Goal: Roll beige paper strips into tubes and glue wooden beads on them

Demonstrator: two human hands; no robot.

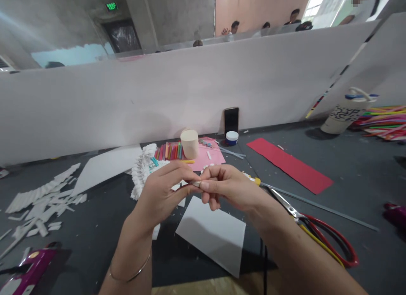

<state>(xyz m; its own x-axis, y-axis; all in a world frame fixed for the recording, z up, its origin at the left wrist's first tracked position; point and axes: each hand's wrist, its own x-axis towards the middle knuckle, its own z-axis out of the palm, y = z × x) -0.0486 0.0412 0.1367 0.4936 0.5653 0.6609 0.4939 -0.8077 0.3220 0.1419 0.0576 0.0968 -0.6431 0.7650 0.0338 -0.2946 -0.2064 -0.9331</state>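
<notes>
My left hand and my right hand meet in front of me, fingers pinched together on a small white paper strip. Only the strip's end shows between the fingertips. Just behind the hands stands a white ruffled paper piece. A white sheet of paper lies on the grey table below my hands. A thin bracelet circles my left wrist.
Red-handled scissors lie to the right by a long grey strip. Behind are a cream cylinder, coloured sticks, pink paper, a red sheet, a phone, a small jar. White paper scraps litter the left. A white partition runs across the back, with people beyond it.
</notes>
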